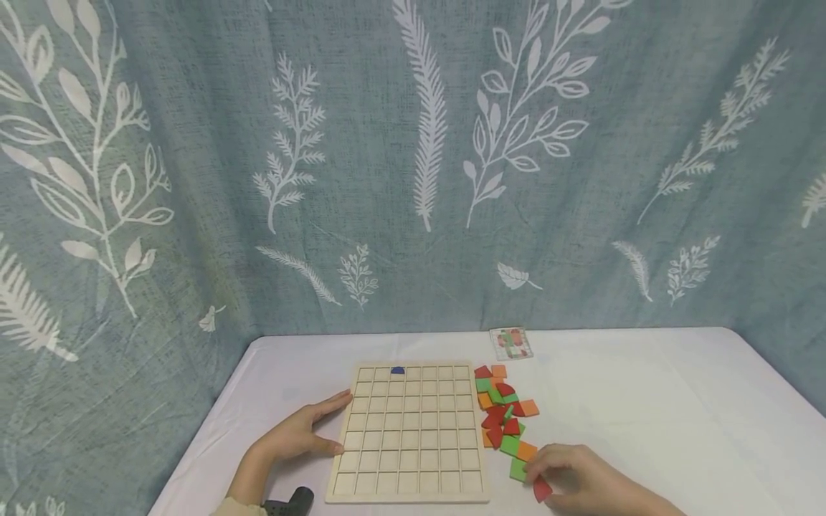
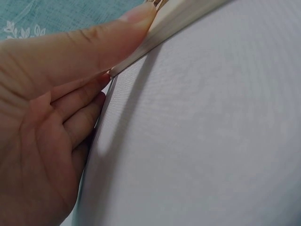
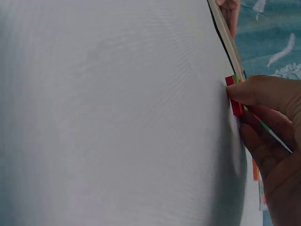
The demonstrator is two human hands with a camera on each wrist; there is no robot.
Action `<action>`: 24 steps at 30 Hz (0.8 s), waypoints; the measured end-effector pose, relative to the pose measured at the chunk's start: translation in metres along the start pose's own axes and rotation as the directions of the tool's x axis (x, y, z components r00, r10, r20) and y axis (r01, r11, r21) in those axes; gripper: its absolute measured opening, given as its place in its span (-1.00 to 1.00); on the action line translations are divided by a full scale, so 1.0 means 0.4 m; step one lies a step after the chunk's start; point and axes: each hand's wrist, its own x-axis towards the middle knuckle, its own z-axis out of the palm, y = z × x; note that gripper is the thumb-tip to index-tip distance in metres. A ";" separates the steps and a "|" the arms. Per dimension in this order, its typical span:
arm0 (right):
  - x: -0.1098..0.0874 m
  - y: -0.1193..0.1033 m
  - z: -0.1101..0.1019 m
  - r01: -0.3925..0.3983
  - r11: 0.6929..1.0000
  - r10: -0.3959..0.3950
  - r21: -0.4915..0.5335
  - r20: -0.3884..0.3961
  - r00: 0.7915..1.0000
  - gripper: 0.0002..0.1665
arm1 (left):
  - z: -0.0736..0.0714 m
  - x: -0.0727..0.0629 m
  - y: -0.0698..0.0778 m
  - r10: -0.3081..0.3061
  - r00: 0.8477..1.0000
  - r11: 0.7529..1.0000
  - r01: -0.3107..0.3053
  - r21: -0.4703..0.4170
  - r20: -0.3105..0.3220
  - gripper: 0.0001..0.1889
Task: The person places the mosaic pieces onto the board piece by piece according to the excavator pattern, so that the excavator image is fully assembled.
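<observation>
A square wooden grid board (image 1: 406, 498) lies on the table, with a blue half-round tile (image 1: 398, 370) in a top-row cell. My left hand (image 1: 306, 430) rests at the board's left edge, thumb and fingers spread out straight; the left wrist view shows the thumb (image 2: 94, 52) against the board's side (image 2: 174, 28). Right of the board, my right hand (image 1: 581, 473) pinches a red tile (image 1: 542, 489) with one rounded side. In the right wrist view the thumb presses on this red tile (image 3: 236, 107), close over the white cloth. A green square tile (image 1: 518, 469) lies beside those fingers.
Along the board's right side lies a loose heap of red, green and orange tiles (image 1: 495, 414). Behind it is a small printed card (image 1: 511, 344). A black object (image 1: 298, 502) is by my left wrist. A patterned blue-green curtain (image 1: 387, 179) hangs behind the table.
</observation>
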 end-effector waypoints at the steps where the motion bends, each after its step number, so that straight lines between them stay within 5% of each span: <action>1: 0.001 -0.002 0.000 -0.009 1.000 0.009 0.014 0.006 1.000 -0.68 | 0.000 0.000 0.000 -0.001 1.000 1.000 0.001 -0.005 0.000 -0.04; 8: 0.003 -0.011 -0.007 -0.144 0.986 0.141 0.079 0.035 0.989 -0.75 | -0.002 -0.001 0.000 -0.006 1.000 1.000 0.006 -0.021 0.007 -0.03; 13: 0.001 -0.017 -0.010 -0.204 0.979 0.204 0.006 0.042 0.978 -0.79 | -0.002 0.000 -0.002 0.000 1.000 1.000 0.000 -0.018 0.006 -0.04; 18: 0.004 -0.022 -0.016 -0.137 0.988 0.139 -0.076 0.019 0.990 -0.85 | -0.002 -0.002 0.000 0.004 1.000 1.000 -0.004 -0.022 0.002 -0.04; 24: 0.011 -0.023 -0.033 0.023 0.990 -0.030 -0.139 -0.046 0.998 -0.87 | -0.001 -0.003 0.001 0.015 1.000 0.999 -0.015 -0.036 0.004 -0.04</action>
